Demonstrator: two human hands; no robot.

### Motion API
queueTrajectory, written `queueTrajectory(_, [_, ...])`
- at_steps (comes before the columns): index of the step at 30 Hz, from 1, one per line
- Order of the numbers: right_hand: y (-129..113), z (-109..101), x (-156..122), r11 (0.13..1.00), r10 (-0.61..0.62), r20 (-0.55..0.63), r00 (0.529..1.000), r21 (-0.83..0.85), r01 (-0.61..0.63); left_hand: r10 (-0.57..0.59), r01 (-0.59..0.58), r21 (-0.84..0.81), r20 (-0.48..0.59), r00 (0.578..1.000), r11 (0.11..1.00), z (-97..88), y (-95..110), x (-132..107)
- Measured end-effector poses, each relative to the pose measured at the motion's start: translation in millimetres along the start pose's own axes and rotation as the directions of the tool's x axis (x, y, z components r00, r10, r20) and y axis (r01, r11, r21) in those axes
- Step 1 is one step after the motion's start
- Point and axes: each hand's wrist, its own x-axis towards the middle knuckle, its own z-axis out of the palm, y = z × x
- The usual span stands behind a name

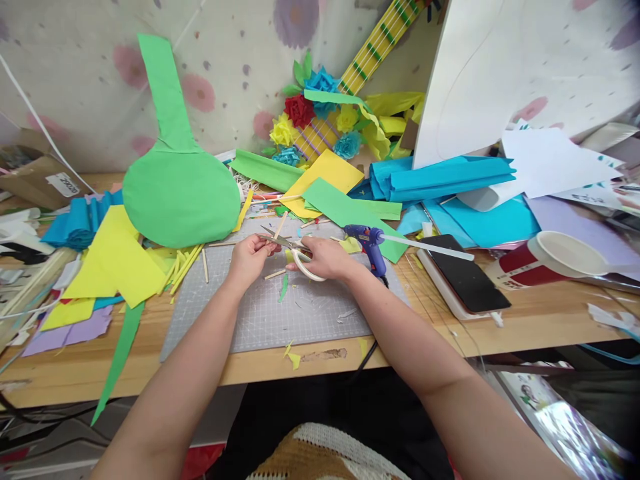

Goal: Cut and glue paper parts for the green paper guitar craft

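Over the grey mat [320, 323]: left hand [250, 257] and right hand [327, 259] close together, near the front of the counter [155, 327].
Left hand: narrow, fingertips pinched at the lower end of a wooden stick [281, 223].
Right hand: curled around the white handle of the scissors [295, 245].
Scissors: blades pointing left, crossing the stick near the left fingertips.
Glue gun [369, 240]: just beyond the right hand, its glue stick [430, 246] pointing right.
Green paper shape [183, 200]: farther back, left.

Paper cup [525, 261], black phone [465, 277], cardboard box [37, 177]
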Motion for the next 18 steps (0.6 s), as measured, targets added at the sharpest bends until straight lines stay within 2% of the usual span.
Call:
queueTrajectory(8, [-1.4,2.0,0.6,1.000,0.008,0.006,1.000,-0.021,-0.008,-0.001,0.001,0.000,-0.014,1.000,1.000,0.4,0.7,-2.4])
queueTrajectory(18, [-5.1,7.3,4.3,0.995,0.057,-0.066,0.996,-0.074,-0.062,-0.006,0.006,0.003,-0.011,1.000,1.000,0.2,5.9,-3.2])
